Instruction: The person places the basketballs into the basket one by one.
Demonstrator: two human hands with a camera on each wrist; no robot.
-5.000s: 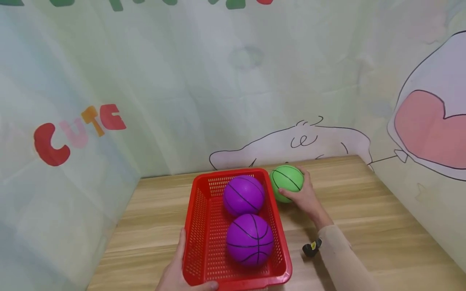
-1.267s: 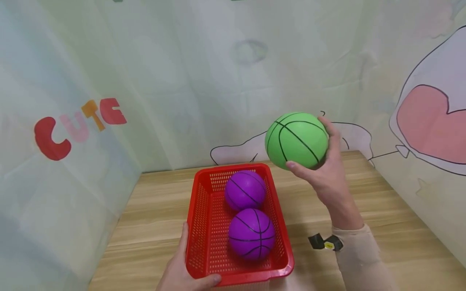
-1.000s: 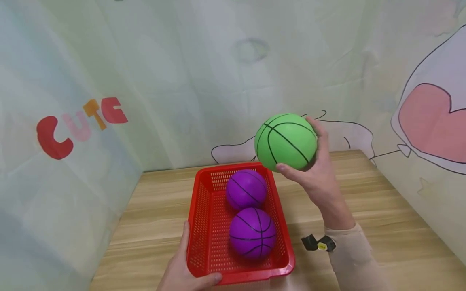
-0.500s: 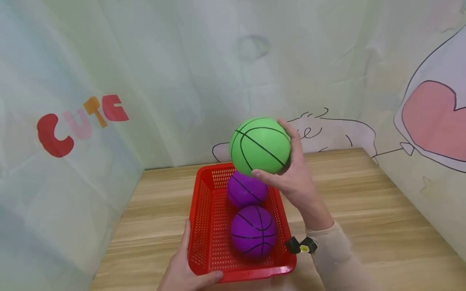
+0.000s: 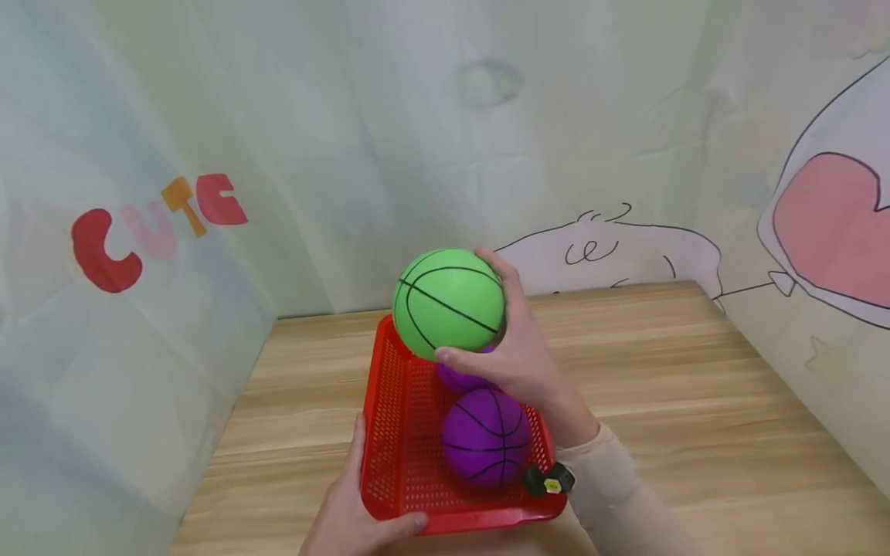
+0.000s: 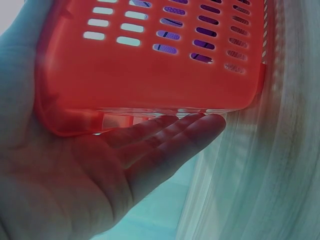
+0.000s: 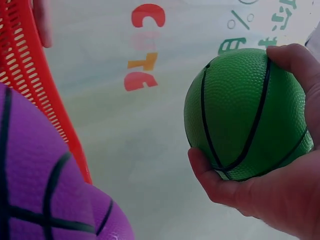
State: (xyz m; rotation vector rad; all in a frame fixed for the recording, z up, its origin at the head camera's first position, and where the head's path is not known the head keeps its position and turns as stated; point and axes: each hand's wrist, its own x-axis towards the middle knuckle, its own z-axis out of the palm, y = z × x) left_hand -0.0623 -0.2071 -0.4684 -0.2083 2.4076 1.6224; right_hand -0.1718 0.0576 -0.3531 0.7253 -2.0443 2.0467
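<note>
My right hand (image 5: 521,359) grips a green ball (image 5: 448,305) with black basketball lines, raised over the far end of a red plastic basket (image 5: 480,521). In the right wrist view, fingers and thumb spread around the green ball (image 7: 235,115), which is apart from the basket. Inside the basket, a purple ball (image 5: 487,440) sits at the near right; another purple ball (image 5: 455,377) lies behind it, largely hidden by my right hand. My left hand (image 5: 354,502) holds the basket's near left corner, thumb on the front rim, fingers (image 6: 175,145) along the outer side.
The basket stands on a wood-grain table (image 5: 695,401). A printed cloth backdrop (image 5: 348,154) rises along the table's back and both sides. A small black piece with a yellow label (image 5: 552,485) is on my right wrist, overlapping the basket's near right corner in the head view.
Five seconds ago the green ball rested on the table right of the basket. My right hand has lifted it and carried it left over the basket, lowering slightly. The left hand stayed at the corner.
</note>
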